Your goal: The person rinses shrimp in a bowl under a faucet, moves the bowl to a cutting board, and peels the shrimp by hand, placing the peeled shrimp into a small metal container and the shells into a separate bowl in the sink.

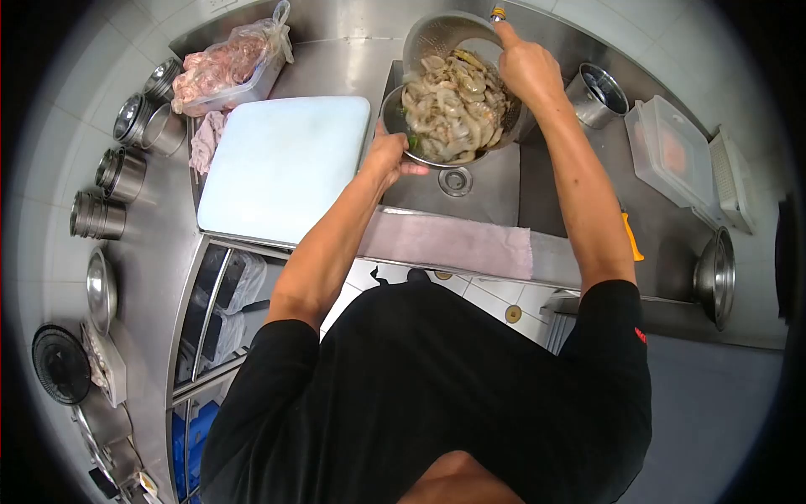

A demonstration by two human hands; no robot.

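Over the grey steel sink [495, 195], toward its far left corner, the left hand [388, 157] has fingers clamped on a round steel bowl [392, 107], the right hand's [531, 69] curl around a perforated steel colander's rim [426, 40], and glistening grey shrimp [457, 109] span both.

Kitchen work corner from above, curved by a wide lens and ringed in black. White tiled wall [50, 76] behind the left edge of a stainless-steel counter [159, 277], with more white tile past the back and right edges. Upright steel splash strip [353, 18] along the counter's back edge. Straight-sided sink [495, 197] set into the back stretch of the counter, partly hidden, with a round drain [456, 181] toward the near edge. Open metal rack [210, 380] beneath the counter's left stretch. White tiled floor [483, 292] with small round brownish insets [513, 314]. Smooth grey surface [714, 412] below the counter's near right corner. Bright, fairly even light, with a soft sheen on the steel.
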